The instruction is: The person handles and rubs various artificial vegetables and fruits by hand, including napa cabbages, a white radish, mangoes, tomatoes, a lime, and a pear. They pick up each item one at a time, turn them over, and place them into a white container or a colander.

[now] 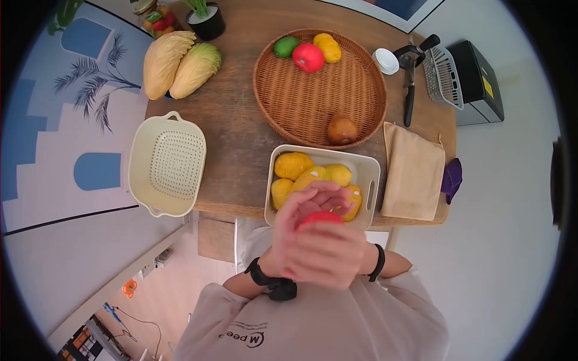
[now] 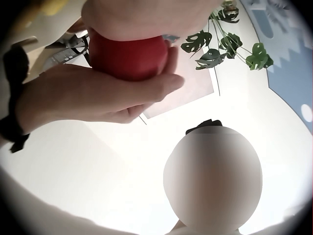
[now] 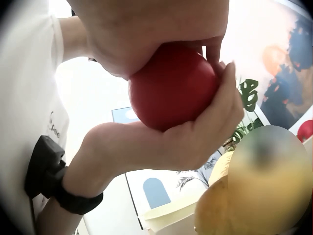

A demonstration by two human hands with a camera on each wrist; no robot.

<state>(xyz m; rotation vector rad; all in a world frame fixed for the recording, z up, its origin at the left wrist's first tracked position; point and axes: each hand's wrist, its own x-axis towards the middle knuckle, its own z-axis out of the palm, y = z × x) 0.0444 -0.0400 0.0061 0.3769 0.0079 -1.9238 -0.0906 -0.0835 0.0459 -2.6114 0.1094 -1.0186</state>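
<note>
Both hands are together just above the near edge of a cream bin (image 1: pixel 374 180) of yellow fruits (image 1: pixel 293 164). Between the palms they hold a smooth, round red fruit (image 3: pixel 171 88), partly hidden by the fingers. My left hand (image 1: pixel 288 219) cups it from one side, its fingertips curving upward in the head view. My right hand (image 1: pixel 328 256) lies curved over the other side and looks blurred. In the left wrist view, the fruit's red side shows between the two palms.
A round wicker tray (image 1: pixel 313 96) holds a green fruit (image 1: pixel 286 47), a red one (image 1: pixel 308 58), a yellow one (image 1: pixel 327 48) and a brown one (image 1: pixel 342 129). A colander (image 1: pixel 168 165), cabbages (image 1: pixel 195 69), a folded cloth (image 1: pixel 414 174) and a knife (image 1: pixel 409 99) lie around.
</note>
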